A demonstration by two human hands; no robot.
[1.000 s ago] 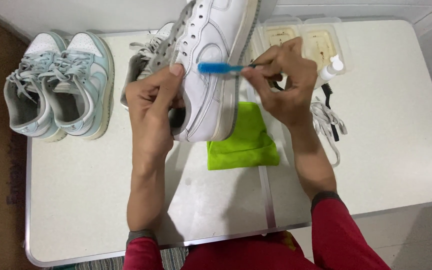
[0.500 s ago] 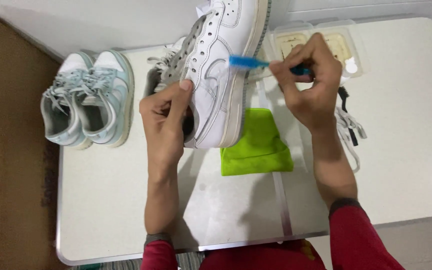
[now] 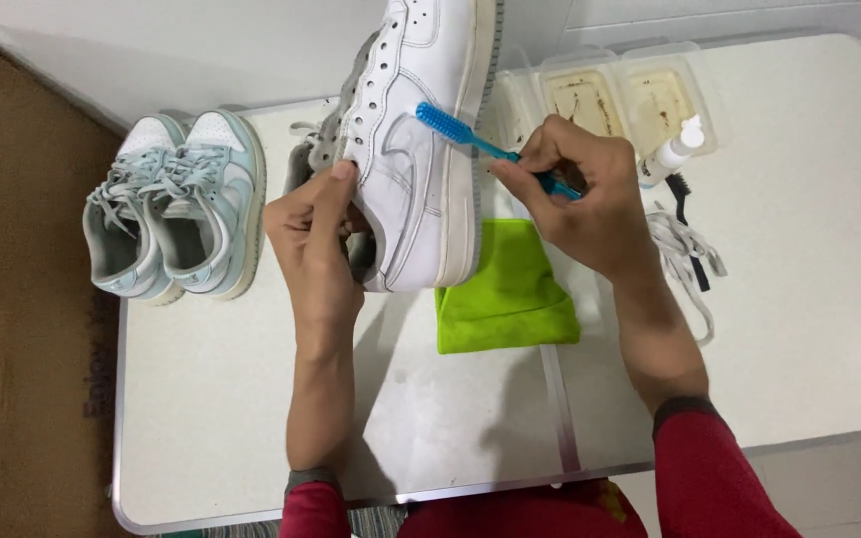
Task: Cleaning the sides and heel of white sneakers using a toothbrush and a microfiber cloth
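Note:
My left hand (image 3: 316, 234) grips the heel end of a white sneaker (image 3: 421, 139), holding it on its side above the white table (image 3: 211, 399). My right hand (image 3: 585, 199) holds a blue toothbrush (image 3: 480, 144) by its handle. The brush's bristled head rests against the sneaker's side panel, near the sole. A second greyish-white sneaker (image 3: 316, 159) lies partly hidden behind the held one.
A pair of pale blue sneakers (image 3: 176, 204) stands at the table's left. A lime green cloth (image 3: 505, 289) lies under my right hand. Two clear plastic tubs (image 3: 620, 100), a small white bottle (image 3: 672, 149), a black brush (image 3: 688, 214) and white laces (image 3: 685, 254) lie to the right.
The view has shifted so everything sits further right and lower. The toothbrush head has moved along the sneaker's side toward the toe. My left hand keeps its grip.

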